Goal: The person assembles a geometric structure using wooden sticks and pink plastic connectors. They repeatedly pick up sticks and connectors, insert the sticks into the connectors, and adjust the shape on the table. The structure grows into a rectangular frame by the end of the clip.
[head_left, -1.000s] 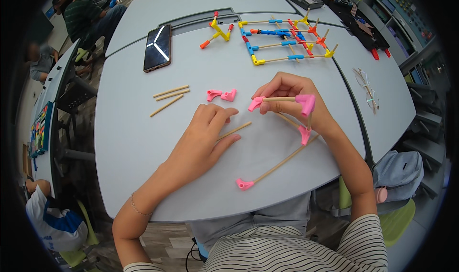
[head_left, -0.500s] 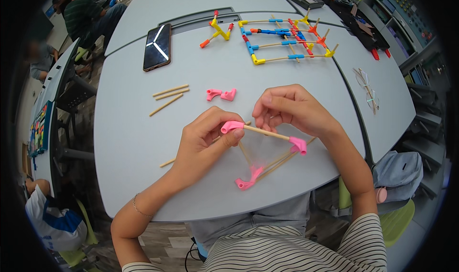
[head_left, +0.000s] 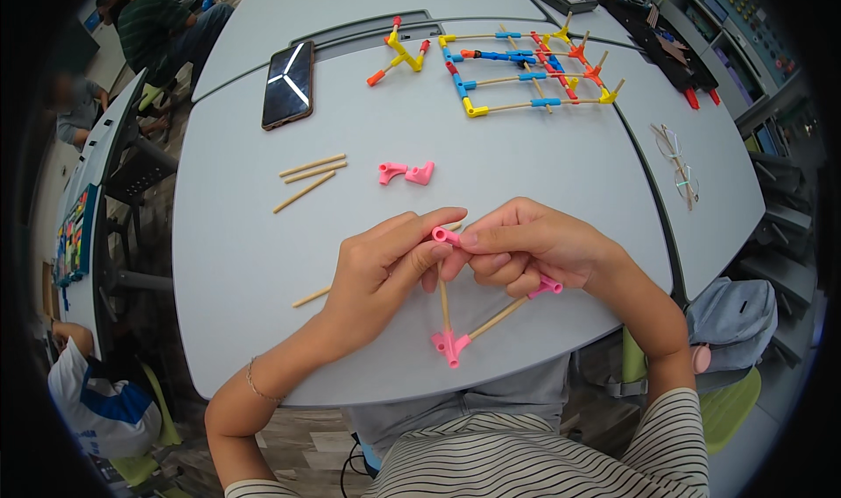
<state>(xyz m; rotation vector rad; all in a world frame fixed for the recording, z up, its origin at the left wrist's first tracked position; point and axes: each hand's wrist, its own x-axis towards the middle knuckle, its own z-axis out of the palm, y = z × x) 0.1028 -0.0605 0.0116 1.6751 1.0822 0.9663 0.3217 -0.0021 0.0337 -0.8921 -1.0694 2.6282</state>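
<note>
I count two bare hands at work, both bent in over the near part of the grey table (head_left: 254,261). The left hand (head_left: 377,275) is nearly closed, its thumb and forefinger pinching the left end of a pink connector (head_left: 445,235); the right hand (head_left: 543,248) is curled tighter, thumb and fingers closed at that piece's other end, though I can't tell whether a stick is inside the grip too. The held piece sits just above the table, long axis roughly left to right and dipping slightly rightward, with its round socket facing left and up toward my camera. Below the hands I see two joined sticks (head_left: 499,317) making a V, its corner pointing at the wearer: one runs almost straight away, the other slants up and right. A pink corner cluster (head_left: 450,347) joins them, one connector or two, I can't tell, and another pink end piece (head_left: 549,285) shows under the right hand. Beyond lie two loose pink connectors (head_left: 420,173) side by side, and three loose sticks (head_left: 313,166) to their left, all slanting up to the right. A further stick (head_left: 312,297) pokes out by the left forearm. Farther off I count one phone (head_left: 287,84), one small yellow-and-red piece (head_left: 401,56) and one multicoloured stick frame (head_left: 532,77).
</note>
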